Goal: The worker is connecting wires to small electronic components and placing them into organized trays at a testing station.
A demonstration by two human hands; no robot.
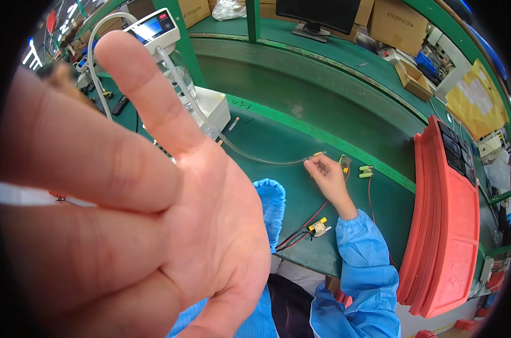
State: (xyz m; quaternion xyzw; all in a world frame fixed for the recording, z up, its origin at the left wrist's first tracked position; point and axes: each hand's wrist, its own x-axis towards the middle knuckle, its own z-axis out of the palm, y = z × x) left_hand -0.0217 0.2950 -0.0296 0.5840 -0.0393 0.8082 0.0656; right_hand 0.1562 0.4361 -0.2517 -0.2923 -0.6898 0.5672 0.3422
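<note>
My left hand (193, 208) is raised close in front of the view with its palm showing. Its fingers are spread and nothing is in them; it covers much of the left side. Over the green bench, my right hand (327, 177) pinches the end of a clear flexible tube (261, 160), with a small yellowish tip just beyond the fingertips. The tube curves back to a white machine (213, 110) with a lit screen, partly hidden by my left hand. Beside my right hand lie a small yellow-and-green part (344, 163) and green connectors (366, 171) with a red wire.
A small cream part with yellow pieces and wires (319, 227) lies nearer on the bench. Stacked red trays (444, 219) stand at the right, with black pieces (457, 151) on top. A monitor (317, 14), cardboard boxes (401, 25) and an open carton (413, 80) occupy the back shelf.
</note>
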